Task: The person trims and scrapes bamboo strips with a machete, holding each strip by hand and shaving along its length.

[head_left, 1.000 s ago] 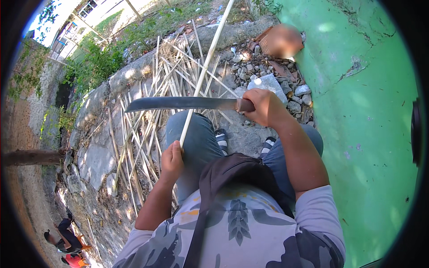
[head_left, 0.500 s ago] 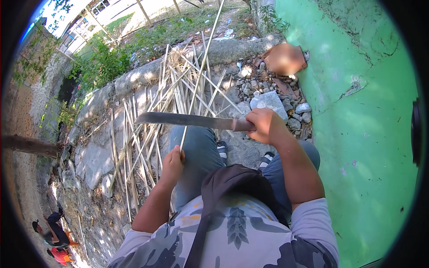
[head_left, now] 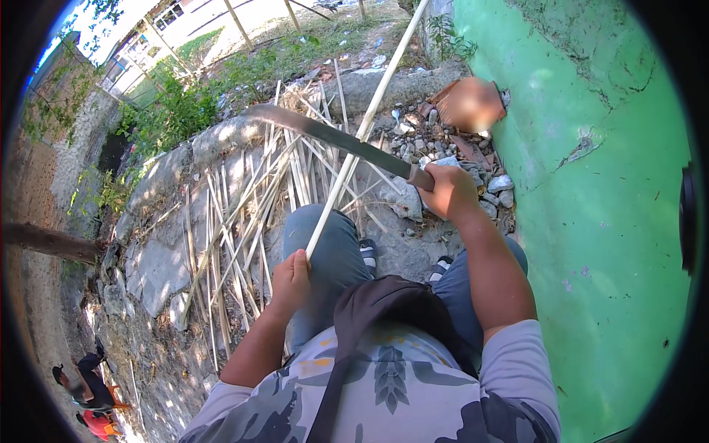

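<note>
My left hand (head_left: 291,284) is closed round the near end of a long pale strip, likely split bamboo (head_left: 331,198), beside my left knee. The strip slants up and away to the right, past the top edge. A machete (head_left: 336,137) with a long dark blade crosses it, its tip toward the far left. Wrapped round the machete's brown handle is my right hand (head_left: 449,193). Where blade and strip cross, I cannot tell whether they touch. Beyond my left knee lies a loose heap of similar pale strips (head_left: 240,221) on the stone ground.
At my right stands a green wall (head_left: 591,221), with rubble (head_left: 491,188) along its foot. A low stone kerb (head_left: 225,136) runs beyond the heap. A wooden post (head_left: 52,241) juts in from the left. Two people (head_left: 92,384) sit at the lower left.
The strip has turned its broad face into view and leans more to the right. My right hand has shifted slightly right, and the machete's tip has swung up and away.
</note>
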A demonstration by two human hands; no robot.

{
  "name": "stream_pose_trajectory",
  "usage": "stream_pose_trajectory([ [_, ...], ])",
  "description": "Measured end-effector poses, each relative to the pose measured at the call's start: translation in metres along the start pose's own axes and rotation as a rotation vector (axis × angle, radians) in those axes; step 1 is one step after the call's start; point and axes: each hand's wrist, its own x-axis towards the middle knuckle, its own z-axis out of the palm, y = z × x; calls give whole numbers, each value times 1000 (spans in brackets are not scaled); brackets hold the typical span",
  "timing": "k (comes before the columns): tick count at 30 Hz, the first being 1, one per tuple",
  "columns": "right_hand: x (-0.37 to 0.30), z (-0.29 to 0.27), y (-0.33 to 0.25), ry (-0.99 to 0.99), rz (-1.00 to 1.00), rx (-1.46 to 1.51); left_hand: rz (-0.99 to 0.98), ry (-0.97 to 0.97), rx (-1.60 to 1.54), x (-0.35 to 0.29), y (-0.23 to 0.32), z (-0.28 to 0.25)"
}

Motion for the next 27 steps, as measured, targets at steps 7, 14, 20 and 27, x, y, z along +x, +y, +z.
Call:
stream_pose_trajectory([
  [7, -8, -5, -26, -89, -344, -77, -52, -14, -28, -1, 1, -5],
  [14, 2, -2, 9, 99, 74, 150, 15, -34, -24, 0, 7, 0],
  [20, -3, 0, -23, -81, -331, -25, -55, -57, -117, 0, -4, -8],
  [27, 6, -14, 14, 39, 183, 289, -33, -78, -161, 0, -3, -9],
])
